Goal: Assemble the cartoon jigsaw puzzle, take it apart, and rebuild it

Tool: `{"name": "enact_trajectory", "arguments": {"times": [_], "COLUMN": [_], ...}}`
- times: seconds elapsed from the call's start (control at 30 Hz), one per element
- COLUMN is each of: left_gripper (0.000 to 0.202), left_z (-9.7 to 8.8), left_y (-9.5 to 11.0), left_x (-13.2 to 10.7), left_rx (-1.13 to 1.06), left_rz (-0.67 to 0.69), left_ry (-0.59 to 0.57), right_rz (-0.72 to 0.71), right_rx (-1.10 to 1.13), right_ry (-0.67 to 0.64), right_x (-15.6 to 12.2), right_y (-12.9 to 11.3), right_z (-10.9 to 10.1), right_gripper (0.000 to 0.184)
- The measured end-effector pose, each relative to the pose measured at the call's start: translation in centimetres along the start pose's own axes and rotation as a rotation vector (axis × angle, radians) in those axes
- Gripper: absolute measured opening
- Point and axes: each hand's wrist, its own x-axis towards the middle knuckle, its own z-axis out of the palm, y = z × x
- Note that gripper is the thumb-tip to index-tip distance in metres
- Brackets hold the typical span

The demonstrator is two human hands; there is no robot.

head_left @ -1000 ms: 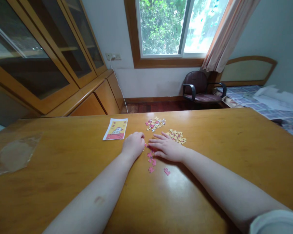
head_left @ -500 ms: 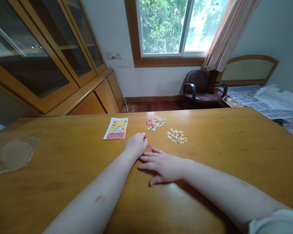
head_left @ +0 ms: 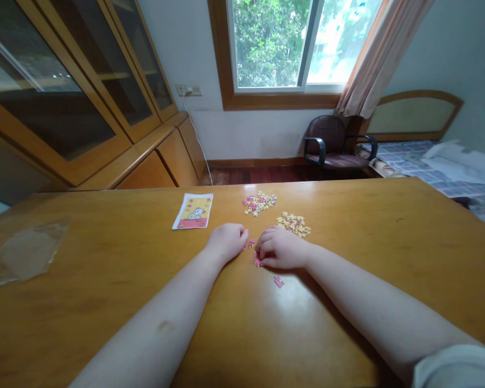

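Both my hands rest on the wooden table near its middle. My left hand is curled into a loose fist, its fingertips at a small pink puzzle piece. My right hand is curled too, fingers bent over pink pieces at its left edge. One loose pink piece lies just in front of my right wrist. Beyond the hands lie a mixed pink and white pile of pieces and a yellow pile.
A picture card lies left of the piles. A clear plastic bag sits at the table's far left. Glass-door cabinets stand on the left, a dark armchair and a bed beyond the table under the window.
My right hand swept toward me over the pink pieces with flat fingers, then moved back up and curled closed beside my left hand. Fewer pink pieces show. My left hand barely shifted.
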Motion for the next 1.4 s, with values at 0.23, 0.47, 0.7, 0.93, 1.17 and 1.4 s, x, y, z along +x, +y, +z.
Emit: {"name": "enact_trajectory", "arguments": {"times": [0.23, 0.47, 0.7, 0.93, 1.17, 1.4], "left_gripper": [0.036, 0.028, 0.027, 0.027, 0.034, 0.029], "left_z": [-0.6, -0.2, 0.7, 1.6, 1.0, -0.2], "left_y": [0.2, -1.0, -1.8, -1.9, -2.4, -2.2], "left_x": [-0.4, 0.2, 1.1, 1.7, 1.5, 0.7], "left_rx": [-0.148, -0.334, -0.439, -0.593, -0.53, -0.411], "left_rz": [0.174, 0.357, 0.172, 0.049, 0.186, 0.383], "left_ry": [0.023, -0.039, 0.149, 0.24, 0.117, -0.064], "right_rz": [0.119, 0.144, -0.002, 0.017, 0.011, 0.073], "right_rx": [-0.157, -0.193, -0.081, -0.053, -0.044, -0.168], "right_ry": [0.101, 0.059, -0.153, -0.259, -0.168, 0.062], "right_x": [0.0, 0.0, 0.5, 0.3, 0.4, 0.3], "right_y": [0.3, 0.0, -3.1, -4.1, -2.9, -1.3], "right_z": [-0.2, -0.4, 0.1, 0.7, 0.0, 0.0], "right_gripper": [0.018, 0.025, 0.055, 0.069, 0.04, 0.019]}}
